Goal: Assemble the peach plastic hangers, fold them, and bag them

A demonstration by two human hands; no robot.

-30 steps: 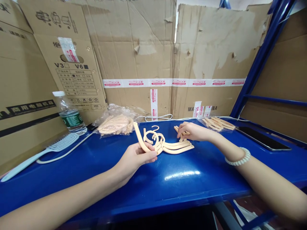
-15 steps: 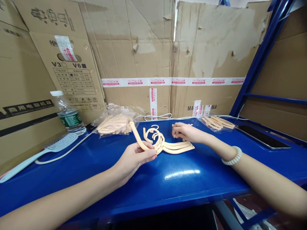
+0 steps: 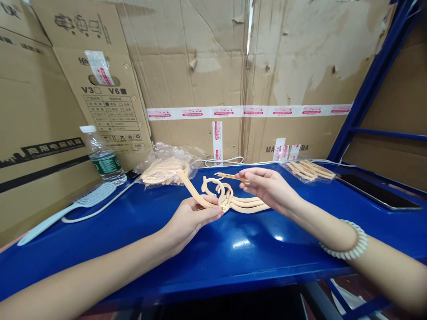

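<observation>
My left hand (image 3: 191, 218) is closed on a curved beige plastic hanger arm (image 3: 191, 190), its free end tilted up to the left. My right hand (image 3: 271, 189) pinches a slim beige hanger piece (image 3: 230, 176), which points left above the table; its near end is hidden by my fingers. Between the two hands lie several joined beige hangers (image 3: 248, 204) with curved hooks, partly behind my right hand. The thumb of my left hand is right beside their joint; whether it touches them I cannot tell.
On the blue table (image 3: 213, 266), a clear bag of beige parts (image 3: 163, 171) lies at back left and a smaller bag (image 3: 310, 171) at back right. A water bottle (image 3: 106, 162), hairbrush (image 3: 96, 195), phone (image 3: 376, 193) and white cable (image 3: 103, 211) lie around. Cardboard (image 3: 200, 80) walls the back.
My right hand has lifted from the table and come toward me, now showing a slim hanger piece in its fingers. My left hand keeps its hold on the hanger arm. The view has shifted slightly.
</observation>
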